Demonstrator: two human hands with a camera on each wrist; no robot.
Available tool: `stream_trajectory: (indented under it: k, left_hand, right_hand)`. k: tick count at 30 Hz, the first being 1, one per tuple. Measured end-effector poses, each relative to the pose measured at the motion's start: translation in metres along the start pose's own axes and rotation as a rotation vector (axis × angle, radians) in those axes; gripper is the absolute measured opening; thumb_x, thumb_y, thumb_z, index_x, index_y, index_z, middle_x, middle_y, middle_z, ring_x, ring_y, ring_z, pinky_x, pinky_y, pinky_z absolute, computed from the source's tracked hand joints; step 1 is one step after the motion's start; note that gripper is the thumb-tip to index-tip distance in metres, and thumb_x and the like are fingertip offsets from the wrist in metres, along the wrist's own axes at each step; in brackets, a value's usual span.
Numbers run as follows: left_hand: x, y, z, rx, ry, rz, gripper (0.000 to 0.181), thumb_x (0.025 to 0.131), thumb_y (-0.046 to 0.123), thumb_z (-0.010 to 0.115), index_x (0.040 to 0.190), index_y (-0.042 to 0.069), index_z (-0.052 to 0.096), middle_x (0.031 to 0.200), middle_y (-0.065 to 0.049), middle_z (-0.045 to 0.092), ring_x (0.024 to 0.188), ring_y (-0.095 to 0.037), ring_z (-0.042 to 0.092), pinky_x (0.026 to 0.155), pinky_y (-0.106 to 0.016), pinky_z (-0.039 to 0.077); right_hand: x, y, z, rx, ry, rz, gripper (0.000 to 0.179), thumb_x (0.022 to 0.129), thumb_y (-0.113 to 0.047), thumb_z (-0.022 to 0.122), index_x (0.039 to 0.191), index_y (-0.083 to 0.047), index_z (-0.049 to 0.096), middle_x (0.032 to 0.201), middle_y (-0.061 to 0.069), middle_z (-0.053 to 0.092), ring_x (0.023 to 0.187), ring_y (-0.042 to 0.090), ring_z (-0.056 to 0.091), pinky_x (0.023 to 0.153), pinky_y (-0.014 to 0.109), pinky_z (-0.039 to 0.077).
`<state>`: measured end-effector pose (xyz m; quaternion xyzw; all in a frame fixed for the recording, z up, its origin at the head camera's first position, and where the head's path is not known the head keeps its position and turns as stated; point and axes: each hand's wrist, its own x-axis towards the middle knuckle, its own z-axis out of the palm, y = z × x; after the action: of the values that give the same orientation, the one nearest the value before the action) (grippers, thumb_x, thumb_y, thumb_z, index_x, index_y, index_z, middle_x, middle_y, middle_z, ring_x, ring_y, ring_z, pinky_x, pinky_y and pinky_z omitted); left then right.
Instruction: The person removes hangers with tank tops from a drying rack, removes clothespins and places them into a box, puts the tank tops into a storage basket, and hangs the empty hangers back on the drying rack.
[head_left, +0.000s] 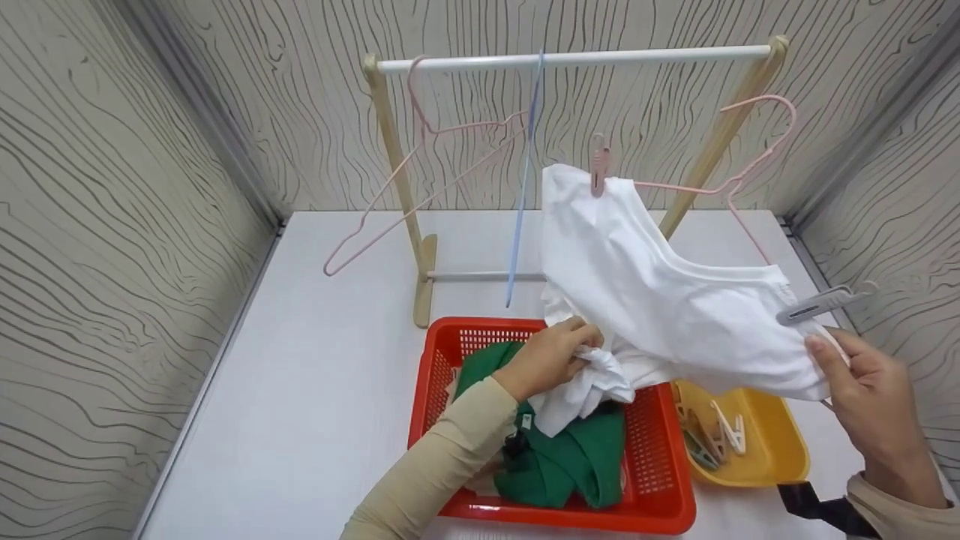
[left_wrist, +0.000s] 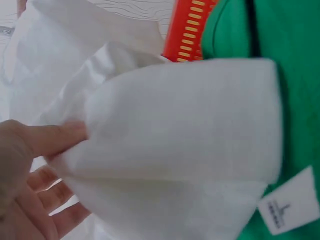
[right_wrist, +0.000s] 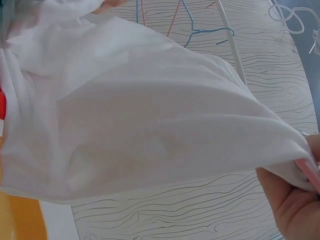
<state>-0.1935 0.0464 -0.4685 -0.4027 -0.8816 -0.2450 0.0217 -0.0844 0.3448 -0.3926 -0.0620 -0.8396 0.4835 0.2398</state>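
Note:
A white top (head_left: 667, 315) hangs tilted on a pink hanger (head_left: 682, 187), its hook off the rail. A pink clothespin (head_left: 598, 169) clips its left shoulder and a grey clothespin (head_left: 816, 304) its right one. My right hand (head_left: 874, 390) grips the top's right side just below the grey clothespin; in the right wrist view, the hanger's pink end shows by that hand's fingers. Over the red basket (head_left: 679, 480), my left hand (head_left: 551, 356) pinches a bunched lower part of the top. In the left wrist view, thumb and fingers hold the white cloth's edge.
Green clothing (head_left: 555, 457) with a white label lies in the basket. Beside it, a yellow tub (head_left: 780, 442) holds several clothespins. Behind stands a wooden rack with a white rail (head_left: 645, 56), carrying a pink hanger (head_left: 386, 184) and a blue hanger (head_left: 523, 187). Patterned walls enclose the table.

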Motion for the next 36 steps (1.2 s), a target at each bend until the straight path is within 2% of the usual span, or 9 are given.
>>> stream_trajectory:
  k: [5,7,10,15,20,24,28,32,36]
  left_hand:
    - [-0.001,0.000,0.008,0.169,-0.003,0.026,0.013,0.085,0.009,0.071,0.093,0.018,0.066,0.101,0.001,0.065,0.094,-0.011,0.061,0.081,-0.016,0.053]
    - [-0.001,0.002,0.011,0.232,-0.027,0.029,0.012,0.084,0.010,0.072,0.090,0.019,0.072,0.100,0.001,0.065,0.093,-0.011,0.060,0.080,-0.016,0.051]
    - [-0.002,0.006,0.013,0.263,-0.140,0.002,0.016,0.084,0.011,0.072,0.094,0.022,0.078,0.098,0.002,0.065,0.088,-0.010,0.058,0.074,-0.016,0.050]
    - [-0.003,0.013,0.014,0.270,-0.351,-0.076,0.021,0.092,0.014,0.063,0.107,0.020,0.075,0.099,0.000,0.065,0.078,-0.009,0.056,0.061,-0.016,0.046]
    - [-0.003,0.014,0.015,0.289,-0.458,-0.092,0.026,0.098,0.019,0.051,0.113,0.017,0.072,0.102,-0.003,0.066,0.078,-0.011,0.057,0.063,-0.019,0.048]
    - [-0.004,0.010,0.016,0.246,-0.510,-0.086,0.029,0.101,0.020,0.045,0.118,0.013,0.068,0.108,-0.004,0.068,0.090,-0.012,0.063,0.076,-0.018,0.052]
    - [-0.005,0.003,0.013,0.150,-0.477,-0.082,0.029,0.102,0.021,0.043,0.114,0.010,0.068,0.109,-0.005,0.071,0.096,-0.014,0.065,0.084,-0.019,0.052]
    - [-0.007,-0.005,0.008,-0.026,-0.340,-0.125,0.027,0.101,0.019,0.047,0.113,0.007,0.069,0.110,-0.007,0.073,0.095,-0.015,0.068,0.082,-0.019,0.053]
    - [-0.011,-0.007,-0.002,-0.144,-0.193,-0.168,0.027,0.100,0.017,0.051,0.120,0.007,0.066,0.117,-0.006,0.071,0.104,-0.015,0.067,0.091,-0.020,0.054]
  right_hand:
    - [0.000,0.001,0.001,-0.018,-0.012,-0.006,0.043,0.094,0.001,0.054,0.096,-0.041,0.063,0.069,-0.029,0.063,0.055,-0.009,0.053,0.047,0.011,0.042]
    - [0.000,0.001,0.002,-0.024,-0.015,-0.008,0.042,0.094,0.000,0.054,0.096,-0.041,0.062,0.069,-0.029,0.063,0.055,-0.009,0.052,0.046,0.011,0.042]
    - [0.000,0.003,0.003,-0.026,-0.034,-0.009,0.040,0.095,-0.001,0.055,0.097,-0.040,0.062,0.070,-0.029,0.063,0.055,-0.008,0.053,0.046,0.012,0.042]
    - [0.000,0.004,0.006,-0.027,-0.066,-0.007,0.037,0.095,-0.003,0.055,0.099,-0.039,0.063,0.071,-0.029,0.064,0.055,-0.006,0.053,0.045,0.014,0.042]
    - [0.000,0.006,0.006,-0.042,-0.068,-0.005,0.038,0.095,-0.005,0.055,0.098,-0.042,0.062,0.067,-0.030,0.061,0.050,-0.005,0.050,0.041,0.016,0.039]
    - [0.000,0.008,0.006,-0.054,-0.063,-0.026,0.040,0.095,-0.004,0.056,0.098,-0.044,0.061,0.067,-0.031,0.060,0.049,-0.005,0.048,0.040,0.016,0.037]
    - [0.001,0.011,0.005,-0.037,-0.055,-0.046,0.044,0.094,0.000,0.055,0.097,-0.043,0.062,0.064,-0.031,0.060,0.045,-0.005,0.046,0.037,0.017,0.034]
    - [0.000,0.014,0.003,-0.026,-0.054,-0.054,0.044,0.094,0.002,0.055,0.098,-0.041,0.063,0.065,-0.030,0.061,0.046,-0.006,0.047,0.038,0.017,0.035]
    - [-0.002,0.018,0.001,-0.026,-0.047,-0.068,0.042,0.093,0.003,0.055,0.099,-0.038,0.064,0.068,-0.031,0.062,0.050,-0.007,0.050,0.041,0.015,0.038]
